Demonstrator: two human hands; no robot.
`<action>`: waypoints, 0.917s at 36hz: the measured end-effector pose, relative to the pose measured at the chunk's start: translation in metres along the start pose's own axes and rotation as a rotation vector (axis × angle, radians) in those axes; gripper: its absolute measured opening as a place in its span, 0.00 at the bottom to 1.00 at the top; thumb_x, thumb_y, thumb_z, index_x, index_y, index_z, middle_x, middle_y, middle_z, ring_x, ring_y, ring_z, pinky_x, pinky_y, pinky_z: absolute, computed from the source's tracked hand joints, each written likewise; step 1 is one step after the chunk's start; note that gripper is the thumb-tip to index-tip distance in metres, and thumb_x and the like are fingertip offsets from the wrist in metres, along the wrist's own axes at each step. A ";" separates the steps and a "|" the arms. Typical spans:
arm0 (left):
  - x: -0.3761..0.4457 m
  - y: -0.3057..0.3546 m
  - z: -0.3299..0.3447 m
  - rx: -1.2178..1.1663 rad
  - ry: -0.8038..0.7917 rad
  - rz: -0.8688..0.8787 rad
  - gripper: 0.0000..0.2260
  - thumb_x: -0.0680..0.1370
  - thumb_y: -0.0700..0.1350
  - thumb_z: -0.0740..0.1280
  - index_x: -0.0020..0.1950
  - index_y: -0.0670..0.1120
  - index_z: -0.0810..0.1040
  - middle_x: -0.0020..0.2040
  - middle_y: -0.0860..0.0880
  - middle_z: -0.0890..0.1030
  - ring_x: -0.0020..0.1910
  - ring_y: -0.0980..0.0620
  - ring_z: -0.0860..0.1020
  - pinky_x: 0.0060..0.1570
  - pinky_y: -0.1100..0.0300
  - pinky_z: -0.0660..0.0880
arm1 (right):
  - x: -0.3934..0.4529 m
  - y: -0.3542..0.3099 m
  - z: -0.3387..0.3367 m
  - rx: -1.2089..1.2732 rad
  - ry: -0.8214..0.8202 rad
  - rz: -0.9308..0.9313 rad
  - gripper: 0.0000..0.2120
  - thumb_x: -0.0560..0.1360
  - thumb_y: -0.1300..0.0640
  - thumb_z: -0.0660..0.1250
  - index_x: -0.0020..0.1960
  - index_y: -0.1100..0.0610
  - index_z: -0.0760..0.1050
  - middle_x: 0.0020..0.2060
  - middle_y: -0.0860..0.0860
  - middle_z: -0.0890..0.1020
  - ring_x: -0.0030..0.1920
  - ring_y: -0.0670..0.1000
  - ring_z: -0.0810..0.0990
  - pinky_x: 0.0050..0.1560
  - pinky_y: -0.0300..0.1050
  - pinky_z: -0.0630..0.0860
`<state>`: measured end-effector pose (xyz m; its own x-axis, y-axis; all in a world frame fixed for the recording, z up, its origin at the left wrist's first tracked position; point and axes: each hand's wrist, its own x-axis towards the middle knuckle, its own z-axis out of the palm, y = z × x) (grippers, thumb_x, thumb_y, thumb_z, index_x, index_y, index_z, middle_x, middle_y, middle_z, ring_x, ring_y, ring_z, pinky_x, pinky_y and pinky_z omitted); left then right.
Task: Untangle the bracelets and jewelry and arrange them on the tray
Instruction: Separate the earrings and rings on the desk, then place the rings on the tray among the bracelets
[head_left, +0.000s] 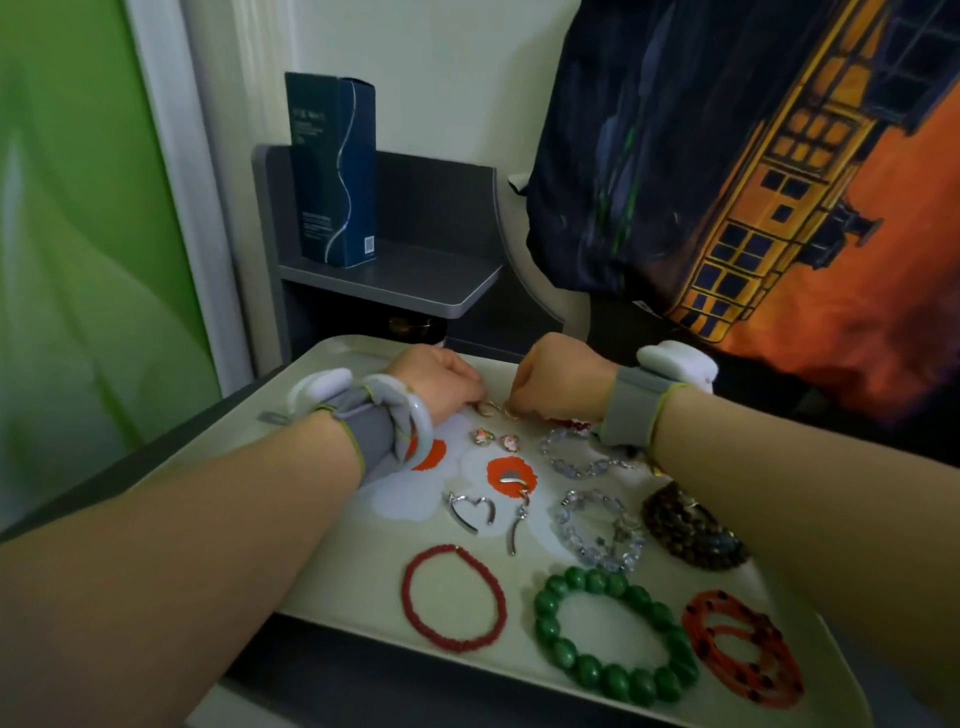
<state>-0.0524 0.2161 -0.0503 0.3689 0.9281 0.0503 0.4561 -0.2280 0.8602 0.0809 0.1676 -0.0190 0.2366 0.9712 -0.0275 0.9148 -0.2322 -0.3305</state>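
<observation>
A pale tray (358, 582) with a flower print carries the jewelry. At its far middle, my left hand (441, 382) and my right hand (563, 376) both pinch a small gold-coloured jewelry piece (496, 409) between curled fingers. Below them lie two small enamel charms (496, 439), heart-shaped silver hoops (470, 509) and two clear bead bracelets (576, 457) (597, 530). Along the near edge sit a red bead bracelet (454, 597), a green bead bracelet (615, 636) and a red-and-black bead strand (743, 647). A dark brown bead bracelet (685, 527) lies partly under my right forearm.
A dark blue carton (332, 171) stands on a grey shelf (395, 280) behind the tray. A dark and orange printed cloth (753, 182) hangs at the right. A green curtain (78, 234) fills the left side.
</observation>
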 end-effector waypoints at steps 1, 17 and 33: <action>0.000 0.000 0.000 -0.003 -0.001 0.000 0.05 0.71 0.43 0.72 0.46 0.47 0.83 0.35 0.53 0.78 0.38 0.55 0.75 0.41 0.63 0.73 | 0.001 -0.001 0.000 -0.010 0.003 0.000 0.14 0.71 0.55 0.71 0.54 0.60 0.80 0.48 0.55 0.83 0.49 0.53 0.81 0.54 0.48 0.79; 0.000 0.000 0.000 -0.084 -0.015 -0.037 0.04 0.70 0.40 0.72 0.43 0.47 0.82 0.33 0.50 0.79 0.33 0.54 0.75 0.41 0.62 0.74 | -0.007 0.004 -0.003 -0.048 0.039 -0.009 0.10 0.73 0.57 0.68 0.53 0.59 0.80 0.48 0.54 0.83 0.48 0.52 0.81 0.53 0.48 0.80; -0.017 0.016 0.015 -0.001 -0.062 -0.072 0.03 0.72 0.38 0.70 0.44 0.45 0.81 0.49 0.43 0.82 0.46 0.50 0.76 0.55 0.55 0.75 | -0.168 0.093 -0.064 0.327 0.262 0.010 0.03 0.72 0.52 0.70 0.40 0.49 0.82 0.28 0.46 0.82 0.25 0.40 0.75 0.27 0.32 0.71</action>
<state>-0.0392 0.1920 -0.0449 0.3847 0.9220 -0.0432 0.4824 -0.1610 0.8611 0.1468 -0.0208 0.0153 0.3589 0.9129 0.1945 0.7700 -0.1717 -0.6145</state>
